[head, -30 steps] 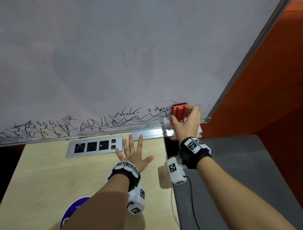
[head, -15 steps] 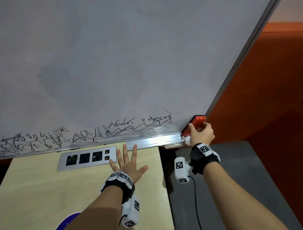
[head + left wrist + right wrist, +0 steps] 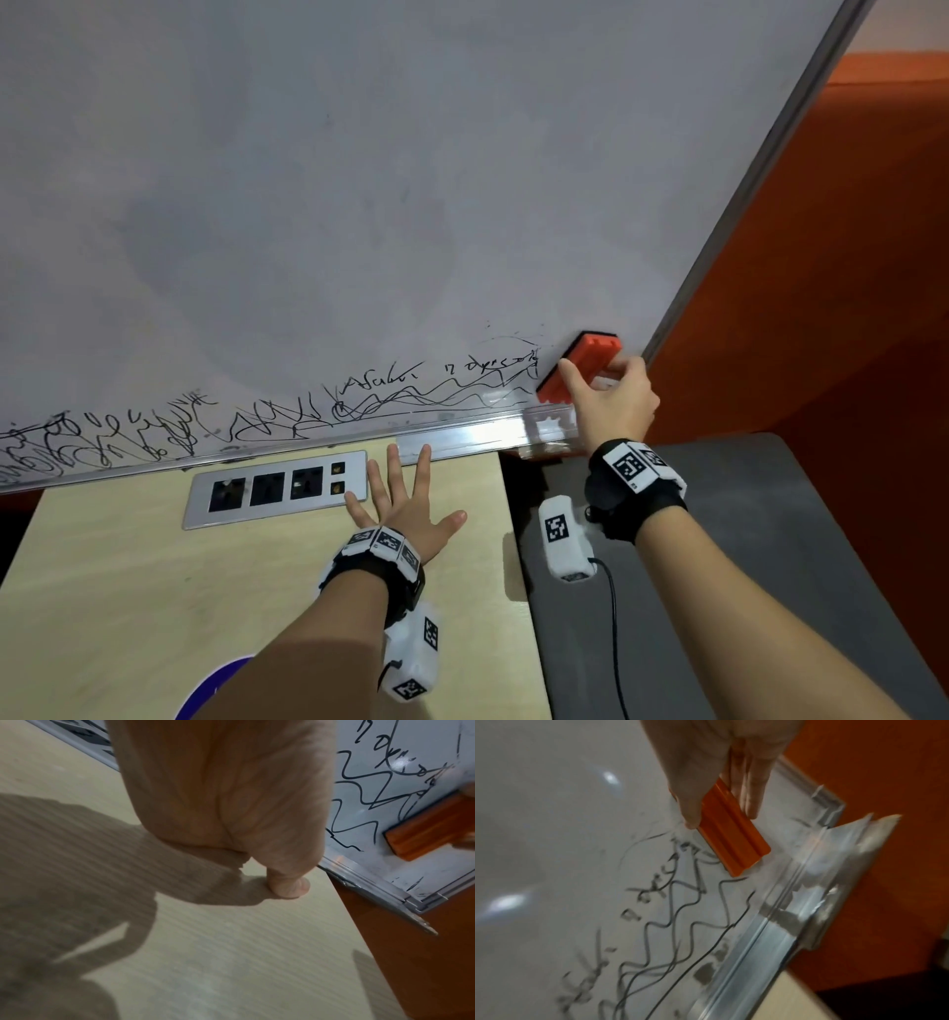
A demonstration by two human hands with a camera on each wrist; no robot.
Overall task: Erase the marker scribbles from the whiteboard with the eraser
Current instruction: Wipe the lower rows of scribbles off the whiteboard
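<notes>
The whiteboard fills the upper head view. Black marker scribbles run along its bottom edge, from the far left to near the right corner. My right hand grips the orange eraser and presses it flat on the board just right of the scribbles' end. In the right wrist view the thumb and fingers clasp the eraser by its long sides, beside the scribbles. My left hand lies flat, fingers spread, on the pale wooden table. The left wrist view shows the eraser at the right.
An aluminium tray rail runs under the board. A grey socket panel is set into the table left of my left hand. A dark grey surface lies to the right, against an orange wall. A blue disc shows at the table's near edge.
My right hand carried the eraser from the scribbles' right end out to the board's lower right corner, then back left and up onto the board. The left hand stayed flat.
</notes>
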